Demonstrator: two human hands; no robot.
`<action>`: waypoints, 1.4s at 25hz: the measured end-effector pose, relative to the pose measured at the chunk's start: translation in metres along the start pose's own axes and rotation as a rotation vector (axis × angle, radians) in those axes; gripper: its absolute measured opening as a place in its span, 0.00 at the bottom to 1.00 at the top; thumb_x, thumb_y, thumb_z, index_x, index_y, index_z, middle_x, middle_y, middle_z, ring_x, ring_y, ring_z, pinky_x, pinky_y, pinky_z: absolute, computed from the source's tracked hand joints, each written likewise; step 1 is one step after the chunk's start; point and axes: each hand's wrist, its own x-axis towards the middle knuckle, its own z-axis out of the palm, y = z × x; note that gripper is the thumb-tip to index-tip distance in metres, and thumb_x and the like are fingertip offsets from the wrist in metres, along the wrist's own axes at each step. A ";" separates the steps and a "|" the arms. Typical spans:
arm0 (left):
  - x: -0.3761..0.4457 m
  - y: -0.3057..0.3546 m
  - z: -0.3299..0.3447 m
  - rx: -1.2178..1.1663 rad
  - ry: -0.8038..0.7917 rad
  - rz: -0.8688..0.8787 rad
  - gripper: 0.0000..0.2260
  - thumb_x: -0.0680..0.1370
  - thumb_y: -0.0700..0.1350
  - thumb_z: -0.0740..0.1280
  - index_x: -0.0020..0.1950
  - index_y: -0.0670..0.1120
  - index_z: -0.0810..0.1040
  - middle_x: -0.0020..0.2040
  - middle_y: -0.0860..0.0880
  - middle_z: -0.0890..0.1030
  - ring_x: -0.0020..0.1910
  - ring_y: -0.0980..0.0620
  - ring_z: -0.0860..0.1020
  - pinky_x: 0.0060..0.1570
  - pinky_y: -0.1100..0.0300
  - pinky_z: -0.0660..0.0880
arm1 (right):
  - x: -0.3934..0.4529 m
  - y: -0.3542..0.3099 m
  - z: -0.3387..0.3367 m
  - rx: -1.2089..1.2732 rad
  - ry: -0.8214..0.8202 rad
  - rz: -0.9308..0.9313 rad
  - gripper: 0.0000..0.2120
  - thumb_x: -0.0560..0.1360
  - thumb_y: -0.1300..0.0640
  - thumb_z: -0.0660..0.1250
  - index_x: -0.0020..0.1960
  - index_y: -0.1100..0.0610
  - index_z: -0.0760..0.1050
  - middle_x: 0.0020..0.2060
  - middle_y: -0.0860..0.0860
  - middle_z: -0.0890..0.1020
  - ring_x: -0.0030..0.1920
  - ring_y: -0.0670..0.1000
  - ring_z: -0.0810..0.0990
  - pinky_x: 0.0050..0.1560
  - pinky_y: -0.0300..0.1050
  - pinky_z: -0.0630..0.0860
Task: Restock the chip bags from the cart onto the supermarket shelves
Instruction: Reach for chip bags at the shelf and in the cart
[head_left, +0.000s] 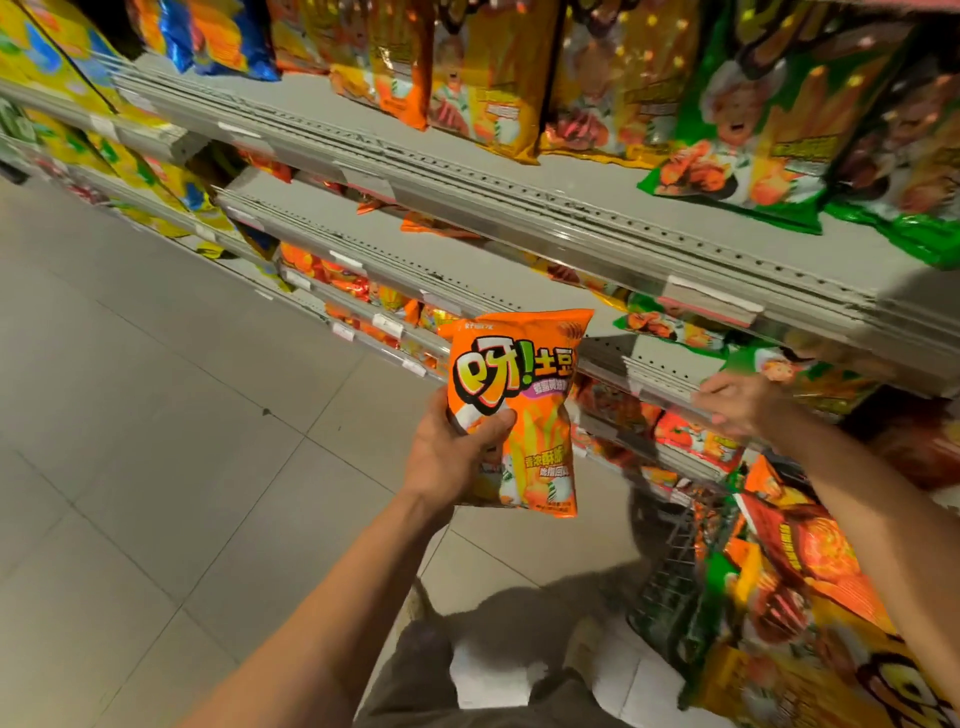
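An orange chip bag (514, 410) is gripped by the left hand (454, 452) and held upright in front of the shelves. The thumb is pressed across the bag's front lower half, the fingers are wrapped behind it, so most of the bag is seen above and to the right of the hand. Large characters "呀!土豆" are printed on the bag's upper front; a purple band of smaller text sits beneath them, not readable. Lower down, "香浓酥脆" is partly read beside the thumb, and fry graphics are shown. Fine print at the bottom edge is too small to make out.

The right hand (737, 405) is placed on the front edge of a grey shelf (670, 364), right of the held bag and apart from it. Its fingers are curled over the shelf lip; whether anything is pinched cannot be told, motion blur is present.

Below the right forearm, a wire cart (670, 587) is seen, filled with more chip bags (795, 561) in orange, red and green. Above both hands, green bags (753, 114) and orange bags (493, 88) with a cartoon figure are stocked on the upper shelf; their lettering is blurred. Price tags (706, 301) are clipped on the shelf rails, unreadable. Yellow bags (57, 57) are stacked far left of the left hand.
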 end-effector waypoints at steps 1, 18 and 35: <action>0.009 -0.001 -0.013 -0.008 -0.005 -0.003 0.24 0.75 0.44 0.75 0.69 0.46 0.72 0.58 0.47 0.84 0.54 0.45 0.84 0.57 0.42 0.80 | 0.001 -0.015 0.015 -0.023 -0.016 -0.031 0.16 0.79 0.62 0.70 0.63 0.69 0.75 0.54 0.69 0.80 0.51 0.64 0.79 0.50 0.51 0.74; 0.329 0.002 -0.293 0.096 -0.154 0.157 0.25 0.75 0.38 0.74 0.70 0.49 0.72 0.54 0.47 0.85 0.47 0.49 0.83 0.54 0.47 0.81 | 0.136 -0.288 0.355 -0.748 0.384 -0.477 0.21 0.74 0.53 0.71 0.66 0.56 0.77 0.60 0.59 0.79 0.62 0.63 0.76 0.63 0.56 0.69; 0.494 0.107 -0.265 0.042 -0.269 0.230 0.19 0.75 0.41 0.75 0.63 0.40 0.74 0.50 0.41 0.85 0.42 0.45 0.87 0.34 0.52 0.82 | 0.184 -0.287 0.383 -0.915 0.732 -0.464 0.37 0.69 0.31 0.67 0.70 0.53 0.71 0.58 0.55 0.76 0.57 0.61 0.73 0.58 0.58 0.66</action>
